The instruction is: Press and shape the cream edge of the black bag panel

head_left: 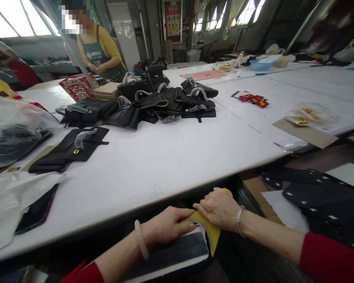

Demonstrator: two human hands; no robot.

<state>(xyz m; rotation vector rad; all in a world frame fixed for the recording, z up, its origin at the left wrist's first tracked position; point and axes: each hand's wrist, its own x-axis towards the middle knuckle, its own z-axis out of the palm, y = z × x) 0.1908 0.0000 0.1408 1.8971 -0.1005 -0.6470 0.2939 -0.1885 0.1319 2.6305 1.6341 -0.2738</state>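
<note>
Below the table's front edge, my right hand (220, 208) is closed, fingers curled over a bright yellow curved piece (214, 234) with a greyish inner edge. My left hand (169, 224) pinches the near side of that yellow piece between thumb and index finger. Under the left hand lies a dark, flat-topped bag-like piece (177, 251) with whitish edges. Its rounded end sits against the yellow piece's inner curve. What my curled right fingers touch underneath is hidden, and the lower part of the dark piece is in shadow.
Black bags (162, 98) with wrapped handles are heaped on the white table (177, 157); one bag (76, 147) lies nearer. A phone (37, 208) is at left. Dark cut pieces (321, 192) lie at right. A person in an apron (98, 53) stands across the table.
</note>
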